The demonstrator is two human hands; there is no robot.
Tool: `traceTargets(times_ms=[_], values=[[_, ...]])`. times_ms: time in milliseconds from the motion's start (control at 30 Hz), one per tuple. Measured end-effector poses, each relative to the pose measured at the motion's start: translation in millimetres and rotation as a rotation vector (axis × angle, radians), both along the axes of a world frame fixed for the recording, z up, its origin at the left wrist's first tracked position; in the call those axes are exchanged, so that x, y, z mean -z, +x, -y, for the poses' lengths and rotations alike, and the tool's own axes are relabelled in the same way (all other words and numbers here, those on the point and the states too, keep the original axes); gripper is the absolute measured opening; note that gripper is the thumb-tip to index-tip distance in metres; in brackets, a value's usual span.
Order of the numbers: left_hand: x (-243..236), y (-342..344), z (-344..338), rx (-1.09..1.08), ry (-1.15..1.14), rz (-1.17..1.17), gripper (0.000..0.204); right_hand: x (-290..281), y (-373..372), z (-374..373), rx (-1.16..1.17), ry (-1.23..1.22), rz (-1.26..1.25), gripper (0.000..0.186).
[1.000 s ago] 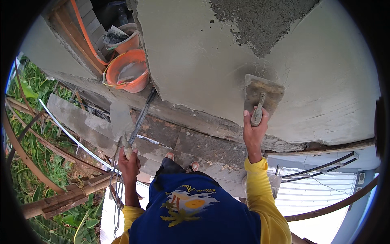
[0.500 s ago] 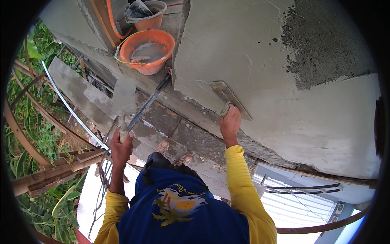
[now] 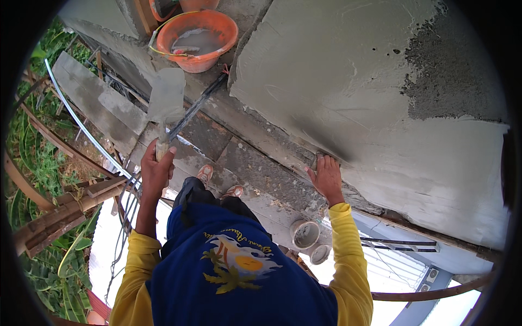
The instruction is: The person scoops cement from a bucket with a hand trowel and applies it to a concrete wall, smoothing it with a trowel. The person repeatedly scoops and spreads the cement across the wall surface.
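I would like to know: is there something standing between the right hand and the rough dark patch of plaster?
Apart from the float in the right hand, nothing visible stands in the way: only smooth plaster lies between there and the rough patch.

Bucket [image 3: 222, 33], 11 o'clock: orange. Wall [image 3: 326, 65], 1 o'clock: pale grey; speckled darker patch [image 3: 457, 76] at 2. Shirt [image 3: 239, 304], 6 o'clock: blue, yellow-and-white print [image 3: 247, 263]. Leaves [image 3: 30, 155], 9 o'clock: green.

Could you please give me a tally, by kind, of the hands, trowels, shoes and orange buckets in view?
Hands: 2, left hand and right hand
Trowels: 2, left trowel and right trowel, mostly hidden
Shoes: 2, left shoe and right shoe
Orange buckets: 2, near bucket and far bucket, cut off
Total: 8
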State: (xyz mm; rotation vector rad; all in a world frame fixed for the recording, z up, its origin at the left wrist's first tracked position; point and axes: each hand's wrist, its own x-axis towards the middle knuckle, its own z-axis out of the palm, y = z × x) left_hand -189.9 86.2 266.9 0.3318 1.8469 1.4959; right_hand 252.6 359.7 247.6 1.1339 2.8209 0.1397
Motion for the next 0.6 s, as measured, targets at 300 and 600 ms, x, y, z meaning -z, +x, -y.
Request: traceTargets(times_ms=[300,600], values=[[23.1,-14.4,32.0,-0.024,-0.025,0.013,0.055,0.5,-102.7,-22.1,-0.12,0.22,0.142,0.063],[27.5,-49.2,44.2,-0.104,-0.046,-0.006,0.055,-155.4,-212.0,-7.6,-0.013,0.592,-0.435,0.073]])
